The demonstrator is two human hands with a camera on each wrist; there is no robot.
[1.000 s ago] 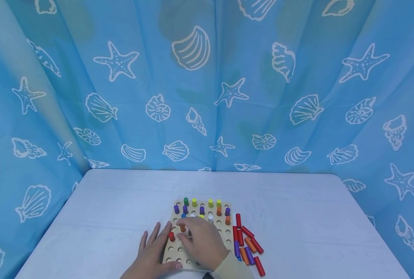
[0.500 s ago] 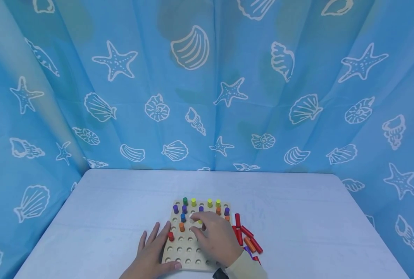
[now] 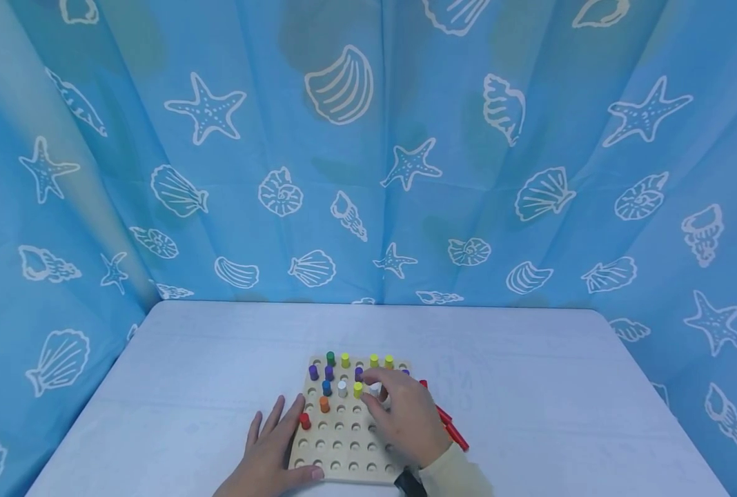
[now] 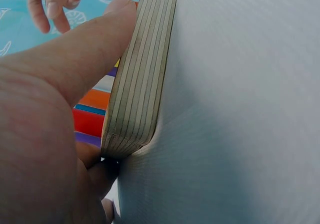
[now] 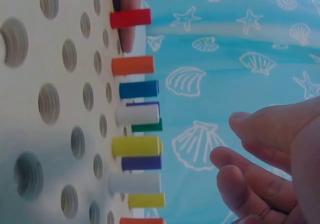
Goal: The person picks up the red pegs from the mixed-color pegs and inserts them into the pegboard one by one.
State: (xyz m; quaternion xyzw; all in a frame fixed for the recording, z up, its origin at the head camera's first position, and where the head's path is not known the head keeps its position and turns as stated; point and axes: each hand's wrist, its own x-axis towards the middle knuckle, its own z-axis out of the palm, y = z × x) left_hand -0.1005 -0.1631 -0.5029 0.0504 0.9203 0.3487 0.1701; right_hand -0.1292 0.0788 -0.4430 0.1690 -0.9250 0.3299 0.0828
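A pale wooden pegboard [image 3: 346, 455] with rows of round holes lies on the table. Along its left edge and near corner rests my left hand [image 3: 269, 455], fingers spread, thumb at the front edge; the left wrist view shows this thumb against the board's layered side. Over the board's right part is my right hand [image 3: 408, 417], thumb and fingers apart with nothing between them in the right wrist view. Near its fingertips stand a yellow peg [image 3: 358, 390] and a white peg [image 3: 375, 390]. A diagonal line holds a red peg [image 3: 305, 421], orange peg [image 3: 324, 404] and blue peg [image 3: 327, 388].
Several loose pegs lie right of the board, partly hidden by my right arm; a red loose peg [image 3: 457, 437] shows. More standing pegs, like the green peg [image 3: 330, 359], fill the far rows. A blue shell-patterned curtain [image 3: 368, 172] hangs behind the white table [image 3: 530, 386].
My right hand has moved right across the board, from around the orange peg, past the white one, to above the yellow peg's right side. The left hand has stayed in place.
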